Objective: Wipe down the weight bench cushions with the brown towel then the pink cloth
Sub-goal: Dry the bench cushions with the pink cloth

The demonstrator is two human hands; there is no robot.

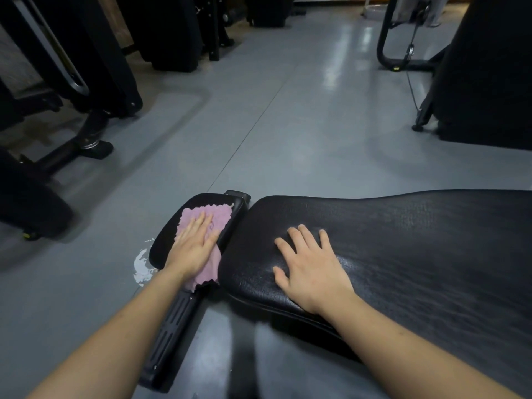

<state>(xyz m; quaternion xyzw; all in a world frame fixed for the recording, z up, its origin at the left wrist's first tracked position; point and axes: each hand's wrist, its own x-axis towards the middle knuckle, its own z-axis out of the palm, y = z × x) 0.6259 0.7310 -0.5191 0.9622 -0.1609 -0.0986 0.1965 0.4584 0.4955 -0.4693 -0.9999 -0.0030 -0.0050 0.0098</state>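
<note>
Pink fuzzy cloth (205,226) was spread on the small black padded seat cushion (172,240) of the weight bench, just to the left of the long black textured back cushion (403,254), which is taken as the landmark. The left hand (194,246) was laid flat on the cloth, with straight fingers pressed down and nothing gripped. One corner of the cloth was seen to hang over the near edge of the seat cushion, beside the gap between both cushions. The right hand (308,266) was rested on the left end of the long cushion, with the fingers spread and relaxed, so nothing was held; it was probably used as a support.

No brown towel was visible, so the second part of the task, with the pink cloth, was judged to be under way. The long axis of the back cushion ran to the right, away from the cloth. The left hand was the nearer one to the cloth. For the next strokes, the cloth would need to be carried to the right, across the gap. A black metal frame bar (169,335) was seen below the seat cushion, and a white stain (141,263) on the grey floor (288,125) to the left.
</note>
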